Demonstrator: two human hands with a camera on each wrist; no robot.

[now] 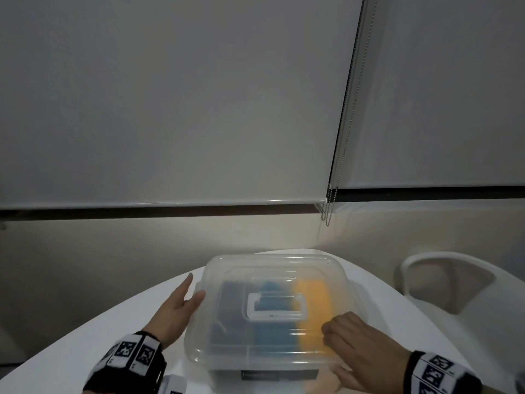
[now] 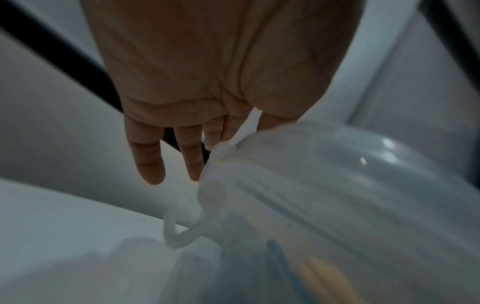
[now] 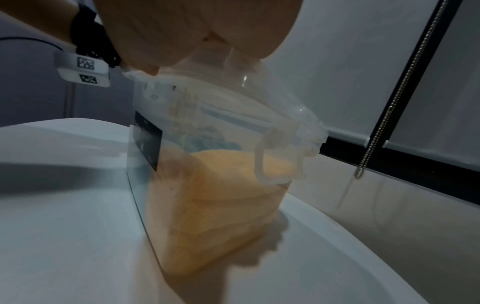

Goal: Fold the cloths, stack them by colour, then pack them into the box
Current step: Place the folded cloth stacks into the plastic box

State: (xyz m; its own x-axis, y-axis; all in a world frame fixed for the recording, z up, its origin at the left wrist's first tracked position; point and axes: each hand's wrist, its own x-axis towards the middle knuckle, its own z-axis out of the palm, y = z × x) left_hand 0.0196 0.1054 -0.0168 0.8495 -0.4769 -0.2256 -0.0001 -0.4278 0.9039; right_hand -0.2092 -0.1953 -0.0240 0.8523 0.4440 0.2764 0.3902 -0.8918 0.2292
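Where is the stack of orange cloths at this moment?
In the head view the orange cloths lie inside the lidded clear box at its right end, beside the blue cloths, just under the right hand.

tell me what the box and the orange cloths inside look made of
Box: seemingly thin, clear, glossy plastic; contents show through and highlights glint on its lid. Orange cloths: apparently soft, matte, fuzzy fabric, perhaps microfibre; blur leaves that open.

Dim room: white round table (image 1: 85,331), white chair (image 1: 454,282), drawn roller blinds (image 1: 170,95), bead chain (image 1: 345,132).
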